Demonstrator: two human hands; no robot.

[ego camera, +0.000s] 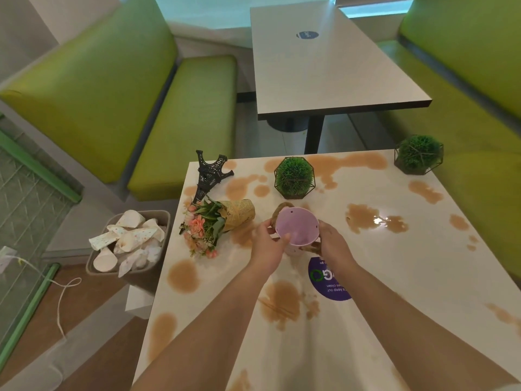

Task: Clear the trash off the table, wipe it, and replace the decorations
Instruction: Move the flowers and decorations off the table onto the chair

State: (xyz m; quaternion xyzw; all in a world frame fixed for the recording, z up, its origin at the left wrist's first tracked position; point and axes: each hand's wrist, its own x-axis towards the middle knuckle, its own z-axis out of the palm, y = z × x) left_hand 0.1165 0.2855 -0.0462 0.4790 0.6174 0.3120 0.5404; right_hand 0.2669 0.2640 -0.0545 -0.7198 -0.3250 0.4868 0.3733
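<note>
A small pink bucket (297,225) is held just above the white table (352,320), tilted with its empty inside towards me. My left hand (267,246) grips its left rim with the thumb over the edge. My right hand (332,244) grips its right side. Brown spill stains (363,218) cover much of the tabletop. A flower bouquet in yellow wrap (217,224) lies on its side to the left. A black Eiffel Tower model (210,174) lies tipped over at the far left corner. Two green plant balls in wire frames stand at the far edge, one (294,177) central, one (419,154) at the right corner.
A grey bin (162,221) full of paper cups and wrappers stands on the floor left of the table. A purple round sticker (329,283) is on the tabletop under my right wrist. Green benches flank both sides, and a second table (332,66) stands beyond.
</note>
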